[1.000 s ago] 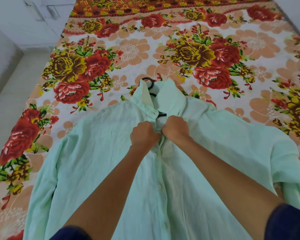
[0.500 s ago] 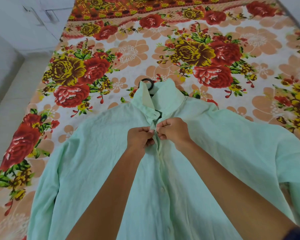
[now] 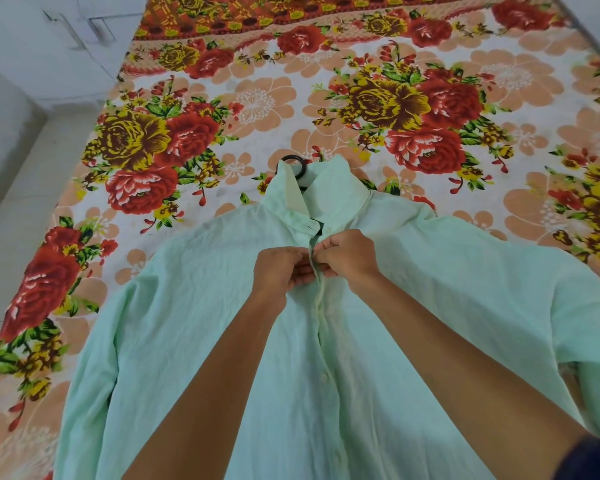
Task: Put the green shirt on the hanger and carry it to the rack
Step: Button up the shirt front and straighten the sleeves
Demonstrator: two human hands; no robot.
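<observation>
bed (image 3: 257, 105): floral sheet, bare beyond the shirt collar; left edge drops to pale floor.
green shirt (image 3: 187, 323): pale mint, wrinkled, flat on bed, sleeves spread.
left hand (image 3: 279, 270), right hand (image 3: 349, 256): fingers pinching the placket below the collar.
hanger (image 3: 293, 160): black hook above the collar.

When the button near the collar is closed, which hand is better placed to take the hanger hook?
Probably the left hand. The black hanger hook pokes out past the collar on the left side of the green shirt, more in line with that hand. The right hand would have to cross over the collar. Both hands are pinching the placket now.
</observation>
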